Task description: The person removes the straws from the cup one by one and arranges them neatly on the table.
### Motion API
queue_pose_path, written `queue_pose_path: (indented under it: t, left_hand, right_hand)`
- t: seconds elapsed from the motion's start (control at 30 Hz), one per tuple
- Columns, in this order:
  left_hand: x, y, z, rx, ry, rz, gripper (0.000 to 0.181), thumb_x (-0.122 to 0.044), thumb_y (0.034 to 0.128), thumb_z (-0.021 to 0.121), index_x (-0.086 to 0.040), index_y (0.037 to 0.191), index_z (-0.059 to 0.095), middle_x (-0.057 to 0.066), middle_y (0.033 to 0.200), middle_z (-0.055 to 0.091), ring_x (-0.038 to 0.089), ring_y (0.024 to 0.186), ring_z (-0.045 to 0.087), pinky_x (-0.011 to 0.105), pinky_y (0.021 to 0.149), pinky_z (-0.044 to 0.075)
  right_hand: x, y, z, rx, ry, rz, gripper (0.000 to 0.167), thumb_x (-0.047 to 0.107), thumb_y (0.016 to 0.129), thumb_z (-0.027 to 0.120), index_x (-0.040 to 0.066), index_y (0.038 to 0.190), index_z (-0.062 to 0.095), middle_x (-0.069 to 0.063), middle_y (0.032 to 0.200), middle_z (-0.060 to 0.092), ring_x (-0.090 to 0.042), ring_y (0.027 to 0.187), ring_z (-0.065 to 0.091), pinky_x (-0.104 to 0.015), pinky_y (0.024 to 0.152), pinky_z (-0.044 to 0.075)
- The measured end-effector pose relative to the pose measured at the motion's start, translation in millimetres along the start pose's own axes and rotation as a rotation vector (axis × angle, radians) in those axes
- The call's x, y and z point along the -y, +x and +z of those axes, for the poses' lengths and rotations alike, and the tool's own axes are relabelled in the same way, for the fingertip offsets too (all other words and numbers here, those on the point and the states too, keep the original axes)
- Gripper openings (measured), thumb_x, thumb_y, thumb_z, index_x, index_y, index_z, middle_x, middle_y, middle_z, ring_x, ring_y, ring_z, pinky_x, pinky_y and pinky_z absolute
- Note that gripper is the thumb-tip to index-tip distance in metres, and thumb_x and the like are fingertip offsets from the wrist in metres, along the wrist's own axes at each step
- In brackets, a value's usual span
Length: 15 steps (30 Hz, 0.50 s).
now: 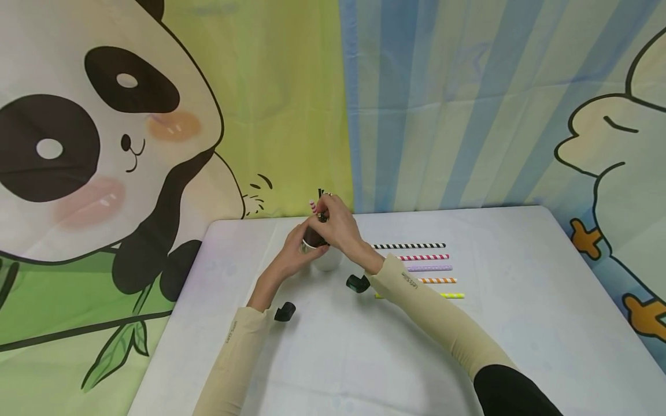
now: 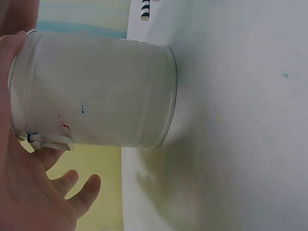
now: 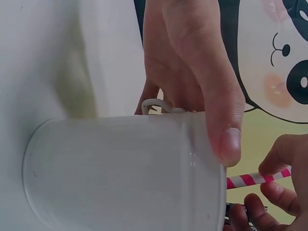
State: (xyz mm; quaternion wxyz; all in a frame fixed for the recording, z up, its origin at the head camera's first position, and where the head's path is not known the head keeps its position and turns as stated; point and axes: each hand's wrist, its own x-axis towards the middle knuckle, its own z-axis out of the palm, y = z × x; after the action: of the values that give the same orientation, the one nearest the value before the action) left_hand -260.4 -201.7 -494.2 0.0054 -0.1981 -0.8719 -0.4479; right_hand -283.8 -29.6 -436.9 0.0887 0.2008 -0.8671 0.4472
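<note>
**Left grip (image 1: 293, 257) clasped on a white cup (image 1: 327, 263), right grip (image 1: 340, 225) pinching a red-and-white straw (image 3: 250, 179)**

Head view: the one cup is plain white and mostly covered, set under and between the two grips. Five more straws lie side by side to the right of the right grip on the white counter (image 1: 333, 352): a black-striped straw (image 1: 411, 246), a red-striped straw (image 1: 424, 257), a purple straw (image 1: 430, 268), an orange-striped straw (image 1: 439, 281) and a yellow straw (image 1: 452, 296). Both arms, in beige sleeves (image 1: 442, 320), reach forward and meet at the cup; the right grip bends over its mouth.

Left wrist view: the cup has a few red and blue specks and one small side lug (image 2: 50, 141). The left grip wraps its rim end, two fingers sticking out free. Whether the base touches the counter, I cannot tell.

Right wrist view: the cup's side looks smooth and glossy. The left grip's thumb presses near the rim. Just beyond it, the right grip closes thumb and finger on the straw, which slants out of the cup; beside its lower fingers are dark striped pieces (image 3: 249, 219), too covered to count.
</note>
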Motion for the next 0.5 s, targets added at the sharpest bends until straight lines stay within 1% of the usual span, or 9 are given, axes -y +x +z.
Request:
queue_pose_path:
  t: [0.1,0.23,0.37,0.5]
  left_hand:
    - [-0.2,-0.3,0.3,0.003,-0.007,-0.01,0.077,-0.041,0.0916,0.07,-0.045,0.155,0.026,-0.006,0.151,0.046,0.022,0.138,0.043,0.055,0.112,0.037]
    - [-0.7,-0.8,0.2,0.006,0.006,-0.046,0.083,-0.047,0.0912,0.069,-0.047,0.157,0.019,-0.008,0.159,0.037,0.021,0.146,0.035,0.056,0.116,0.031]
    - [0.0,-2.0,0.3,0.011,0.027,-0.103,0.086,-0.053,0.0903,0.068,-0.045,0.158,0.015,-0.007,0.163,0.03,0.023,0.151,0.026,0.058,0.119,0.027]
    - [0.3,-2.4,0.6,0.012,0.033,-0.13,0.088,-0.054,0.0899,0.068,-0.043,0.159,0.014,-0.004,0.165,0.027,0.025,0.153,0.023,0.059,0.119,0.026]
  right_hand:
    - [1,0.2,-2,-0.008,0.013,-0.014,0.015,0.026,0.09,0.058,0.012,0.096,0.057,-0.006,0.101,0.057,-0.017,0.09,0.055,-0.034,0.075,0.048]
    - [5,0.8,-7,-0.02,0.04,-0.036,0.013,0.022,0.089,0.057,0.01,0.095,0.056,-0.009,0.1,0.057,-0.019,0.087,0.054,-0.033,0.074,0.046]
    - [9,0.7,-13,-0.034,0.085,-0.041,0.011,0.02,0.089,0.057,0.011,0.095,0.056,-0.011,0.102,0.058,-0.021,0.089,0.055,-0.033,0.078,0.047]
    - [13,-0.1,-20,-0.049,0.141,-0.042,0.012,0.018,0.088,0.059,0.011,0.096,0.056,-0.011,0.101,0.057,-0.023,0.092,0.055,-0.034,0.08,0.047]
